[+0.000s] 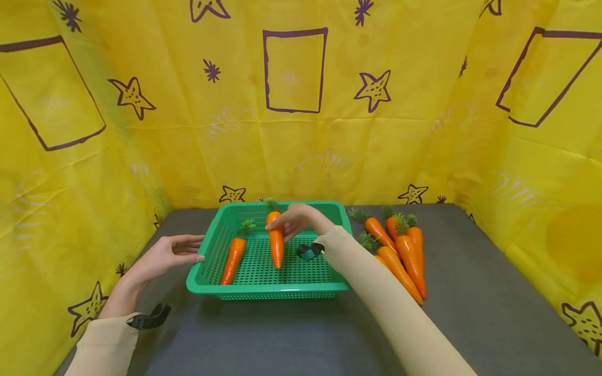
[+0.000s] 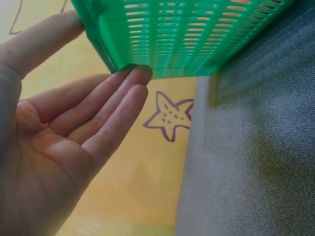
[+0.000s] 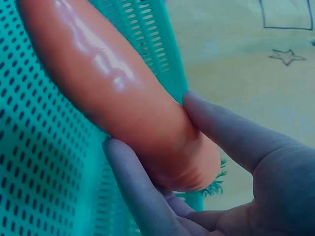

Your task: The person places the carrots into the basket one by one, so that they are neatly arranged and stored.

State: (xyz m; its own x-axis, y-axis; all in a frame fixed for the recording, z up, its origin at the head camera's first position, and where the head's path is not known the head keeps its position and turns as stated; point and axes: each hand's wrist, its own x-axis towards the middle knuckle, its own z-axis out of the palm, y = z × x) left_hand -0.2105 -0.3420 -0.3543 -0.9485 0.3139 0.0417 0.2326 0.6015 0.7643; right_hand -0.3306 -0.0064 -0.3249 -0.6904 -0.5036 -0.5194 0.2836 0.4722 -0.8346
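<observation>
- At the thick end of the carrot [image 1: 275, 241], the right hand [image 1: 296, 219] pinches it between thumb and fingers [image 3: 133, 191], just below the green top; the wrist view shows the pads wrapped round the shoulder of it, so the hold looks sound.
- Its tip points toward the near wall of the green basket [image 1: 207, 284], and the body lies on or just above the mesh floor (which of the two, I cannot tell).
- To finish well, I judge the hand should lower the carrot flat beside the second carrot [image 1: 233, 260], apart from it, and only then loosen the fingers.
- At the basket's left wall, the left hand [image 1: 164, 257] lies flat and relaxed, fingertips [image 2: 140, 76] touching the lower edge and holding nothing; a steady press there should keep the basket from sliding.
- Right of the basket, a heap of loose carrots [image 1: 400, 250] lies on the grey table [image 1: 470, 313].
</observation>
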